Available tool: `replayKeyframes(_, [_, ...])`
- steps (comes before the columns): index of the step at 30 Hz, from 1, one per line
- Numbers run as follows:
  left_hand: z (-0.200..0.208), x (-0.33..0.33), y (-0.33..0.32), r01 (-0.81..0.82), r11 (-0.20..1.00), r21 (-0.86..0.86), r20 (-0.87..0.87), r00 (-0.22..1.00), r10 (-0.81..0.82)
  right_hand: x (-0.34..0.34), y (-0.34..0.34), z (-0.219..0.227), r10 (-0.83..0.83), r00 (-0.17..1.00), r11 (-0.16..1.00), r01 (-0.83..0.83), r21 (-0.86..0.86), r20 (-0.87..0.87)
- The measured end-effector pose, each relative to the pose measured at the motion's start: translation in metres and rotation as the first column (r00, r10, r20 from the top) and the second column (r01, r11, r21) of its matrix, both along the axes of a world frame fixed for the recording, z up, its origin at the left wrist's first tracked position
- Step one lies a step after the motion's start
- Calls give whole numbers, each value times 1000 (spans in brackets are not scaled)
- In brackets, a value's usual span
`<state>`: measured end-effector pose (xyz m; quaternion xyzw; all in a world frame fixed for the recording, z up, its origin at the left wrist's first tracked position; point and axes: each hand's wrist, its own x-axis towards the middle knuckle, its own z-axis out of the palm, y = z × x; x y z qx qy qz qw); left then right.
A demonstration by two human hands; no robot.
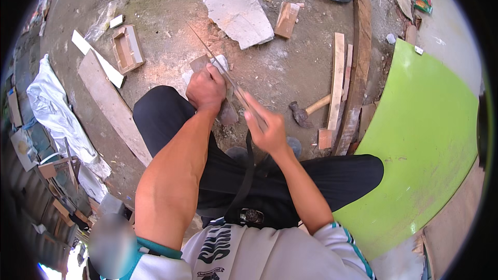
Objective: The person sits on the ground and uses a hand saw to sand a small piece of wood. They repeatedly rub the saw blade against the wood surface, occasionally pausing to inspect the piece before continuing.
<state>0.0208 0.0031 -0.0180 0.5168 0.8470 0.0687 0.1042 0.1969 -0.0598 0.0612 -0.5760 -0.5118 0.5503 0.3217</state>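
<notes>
My left hand (206, 87) is closed around a short piece of brown wood (227, 114), pressing it down low over the ground between my bent legs. The wood's far end shows just beyond my knuckles. In my right hand (267, 128) I grip the handle of a handsaw (232, 81). Its narrow blade slants away to the upper left, passing close beside my left thumb and over the wood. How deep the teeth sit in the wood cannot be made out. Pale reddish sawdust (163, 54) is scattered on the ground around the far end.
A hammer (302, 115) lies right of my right hand, by wooden strips (337, 80) and a long beam (361, 36). Beyond my hands is a pale stone slab (238, 15). At left lie a board (115, 105) and a wooden frame (136, 61); at right, a green panel (425, 145).
</notes>
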Motion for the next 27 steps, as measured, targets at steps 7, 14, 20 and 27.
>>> replayKeyframes(7, [5, -9, -2, 25, 997, 72, 25, 999, -27, 39, -58, 34, 69, 997, 988, -73, 139, 36])
replayKeyframes(14, [9, 1, 0, -48, 999, 12, 89, 995, 47, 37, -43, 17, 49, 998, 997, -52, 53, 51])
replayKeyframes(20, [11, -5, -1, 0, 998, 58, 107, 994, -6, 39, -47, 32, 76, 996, 993, -80, 86, 55])
replayKeyframes(27, [6, -1, -1, -72, 997, 23, 103, 992, 69, 14, 21, 3, -62, 998, 997, 63, 43, -16])
